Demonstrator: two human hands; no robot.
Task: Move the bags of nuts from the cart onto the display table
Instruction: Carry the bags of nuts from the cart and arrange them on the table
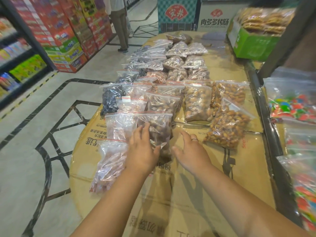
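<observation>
Several clear zip bags of nuts lie in rows on the cardboard-covered display table point(196, 194). My left hand point(142, 149) rests with straight fingers on a bag of dark brown nuts point(157, 127) at the near end of a row. Just to its right, my right hand point(189, 151) hovers with relaxed fingers over bare cardboard, holding nothing. A bag of pale reddish nuts point(109, 166) lies left of my left hand. A bag of golden nuts point(227, 127) lies right of my right hand. No cart is in view.
A green box of packed biscuits point(253, 41) stands at the table's far right. Bags of coloured sweets point(294, 106) fill a shelf on the right behind a dark post point(282, 36). Stacked red cartons point(56, 31) line the aisle on the left, where a person point(119, 23) stands.
</observation>
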